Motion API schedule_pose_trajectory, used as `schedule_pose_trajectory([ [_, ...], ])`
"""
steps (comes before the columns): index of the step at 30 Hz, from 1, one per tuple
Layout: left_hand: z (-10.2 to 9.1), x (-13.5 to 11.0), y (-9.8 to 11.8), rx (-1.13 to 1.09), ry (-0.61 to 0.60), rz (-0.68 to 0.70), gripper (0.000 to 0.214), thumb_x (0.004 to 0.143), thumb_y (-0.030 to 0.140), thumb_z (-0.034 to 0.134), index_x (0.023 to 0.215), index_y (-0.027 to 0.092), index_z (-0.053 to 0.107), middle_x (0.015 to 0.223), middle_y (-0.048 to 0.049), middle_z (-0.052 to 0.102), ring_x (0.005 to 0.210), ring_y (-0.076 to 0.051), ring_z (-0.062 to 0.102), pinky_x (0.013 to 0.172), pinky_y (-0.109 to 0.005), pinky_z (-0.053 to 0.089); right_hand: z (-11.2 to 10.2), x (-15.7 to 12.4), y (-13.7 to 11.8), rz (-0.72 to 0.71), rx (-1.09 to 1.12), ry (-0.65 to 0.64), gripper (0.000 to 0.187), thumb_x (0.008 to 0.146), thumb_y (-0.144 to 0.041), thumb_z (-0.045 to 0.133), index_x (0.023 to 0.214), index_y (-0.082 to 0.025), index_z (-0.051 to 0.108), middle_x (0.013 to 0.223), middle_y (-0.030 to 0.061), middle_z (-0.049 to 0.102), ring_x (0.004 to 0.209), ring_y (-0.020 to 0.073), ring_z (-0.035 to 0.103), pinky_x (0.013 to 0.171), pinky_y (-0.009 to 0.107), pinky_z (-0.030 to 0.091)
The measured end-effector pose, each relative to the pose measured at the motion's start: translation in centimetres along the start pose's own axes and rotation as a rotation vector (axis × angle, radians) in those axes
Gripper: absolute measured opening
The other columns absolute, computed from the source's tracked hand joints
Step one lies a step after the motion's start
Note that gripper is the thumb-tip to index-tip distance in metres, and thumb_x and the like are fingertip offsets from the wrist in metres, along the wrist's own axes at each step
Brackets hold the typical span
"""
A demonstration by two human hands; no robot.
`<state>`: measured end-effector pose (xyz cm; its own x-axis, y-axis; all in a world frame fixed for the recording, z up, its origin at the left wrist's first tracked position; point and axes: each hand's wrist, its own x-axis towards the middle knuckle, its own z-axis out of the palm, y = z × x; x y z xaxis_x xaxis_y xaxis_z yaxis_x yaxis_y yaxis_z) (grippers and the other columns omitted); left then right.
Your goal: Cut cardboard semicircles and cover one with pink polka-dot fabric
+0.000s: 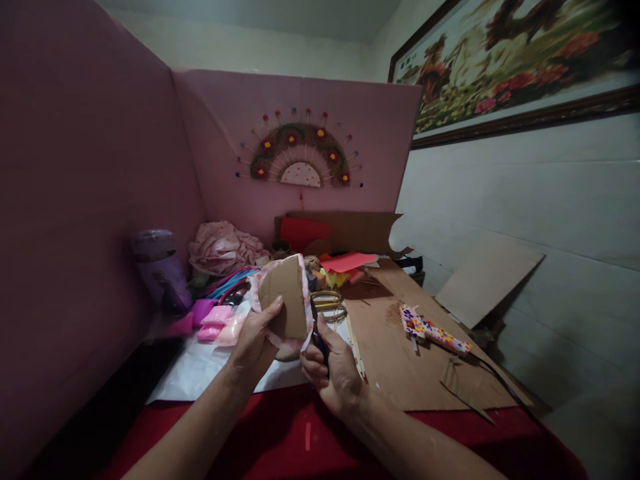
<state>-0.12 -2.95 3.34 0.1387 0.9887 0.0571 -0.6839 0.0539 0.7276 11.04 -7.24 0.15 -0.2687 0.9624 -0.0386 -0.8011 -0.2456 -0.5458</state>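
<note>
My left hand (255,333) grips a cardboard piece (284,299) with a curved edge, thumb on its bare brown face. Pale fabric with pink spots (305,290) sticks out around the cardboard's border. In my right hand (337,367) is a pair of dark-handled scissors (320,343), its blades upright along the right edge of the fabric; how far they are apart I cannot tell. Just behind lies a second pair of scissors with gold-coloured handles (327,303), partly hidden by the cardboard.
A hot glue gun with a flowered pattern (435,332) rests on a cardboard sheet (385,360), its cord trailing right. Pink packets (216,320), a purple tumbler (163,273) and crumpled pink cloth (225,247) are at left. A fan-shaped decoration (300,157) hangs on the pink panel behind.
</note>
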Motion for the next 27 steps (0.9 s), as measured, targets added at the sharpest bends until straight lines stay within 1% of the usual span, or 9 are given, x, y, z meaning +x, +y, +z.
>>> schedule_pose_trajectory([
  [4, -0.02, -0.02, -0.08, -0.006, -0.019, -0.004, 0.032, 0.075, 0.010, 0.061, 0.107, 0.013, 0.060, 0.087, -0.0071, 0.072, 0.076, -0.017, 0.066, 0.072, -0.030, 0.056, 0.05, 0.05, 0.20, -0.025, -0.018, 0.039, 0.046, 0.069, -0.054, 0.066, 0.065, -0.021, 0.034, 0.041, -0.0116, 0.032, 0.033, 0.0011, 0.013, 0.033, 0.014, 0.004],
  [9, -0.05, -0.06, -0.03, 0.012, -0.001, -0.015, 0.035, 0.074, 0.011, 0.062, 0.109, 0.013, 0.060, 0.087, -0.0066, 0.071, 0.073, -0.016, 0.066, 0.070, -0.028, 0.056, 0.16, 0.05, 0.06, -0.048, -0.031, 0.043, 0.045, 0.070, -0.057, 0.064, 0.068, -0.021, 0.037, 0.043, -0.0109, 0.036, 0.033, 0.0011, 0.014, 0.033, 0.015, 0.004],
  [12, -0.07, -0.02, 0.13, 0.031, -0.026, -0.014, 0.038, 0.074, 0.012, 0.063, 0.112, 0.013, 0.058, 0.088, -0.0069, 0.071, 0.074, -0.016, 0.066, 0.070, -0.028, 0.055, 0.20, -0.04, -0.10, -0.032, -0.045, 0.007, 0.045, 0.072, -0.058, 0.061, 0.068, -0.021, 0.036, 0.043, -0.0107, 0.037, 0.033, 0.0011, 0.014, 0.033, 0.015, 0.004],
  [15, -0.08, 0.02, 0.29, 0.042, -0.034, -0.030, 0.038, 0.075, 0.013, 0.062, 0.112, 0.011, 0.058, 0.090, -0.0081, 0.071, 0.074, -0.017, 0.066, 0.069, -0.029, 0.055, 0.24, -0.16, -0.22, -0.015, -0.074, -0.019, 0.046, 0.073, -0.060, 0.058, 0.066, -0.020, 0.035, 0.041, -0.0106, 0.036, 0.032, 0.0012, 0.014, 0.033, 0.015, 0.004],
  [21, 0.11, -0.08, 0.43, 0.037, -0.005, -0.021, 0.038, 0.075, 0.012, 0.061, 0.112, 0.010, 0.058, 0.087, -0.0073, 0.072, 0.071, -0.016, 0.066, 0.068, -0.027, 0.055, 0.22, -0.20, -0.40, 0.054, -0.099, -0.011, 0.047, 0.073, -0.061, 0.057, 0.066, -0.021, 0.033, 0.041, -0.0108, 0.036, 0.032, 0.0013, 0.014, 0.033, 0.015, 0.003],
  [27, 0.11, -0.18, 0.25, 0.038, -0.035, -0.040, 0.044, 0.073, 0.012, 0.064, 0.116, 0.014, 0.056, 0.089, -0.0066, 0.072, 0.072, -0.017, 0.067, 0.067, -0.027, 0.055, 0.11, -0.02, -0.59, 0.040, -0.073, 0.000, 0.049, 0.071, -0.059, 0.060, 0.063, -0.021, 0.031, 0.041, -0.0109, 0.033, 0.032, 0.0012, 0.013, 0.033, 0.016, 0.002],
])
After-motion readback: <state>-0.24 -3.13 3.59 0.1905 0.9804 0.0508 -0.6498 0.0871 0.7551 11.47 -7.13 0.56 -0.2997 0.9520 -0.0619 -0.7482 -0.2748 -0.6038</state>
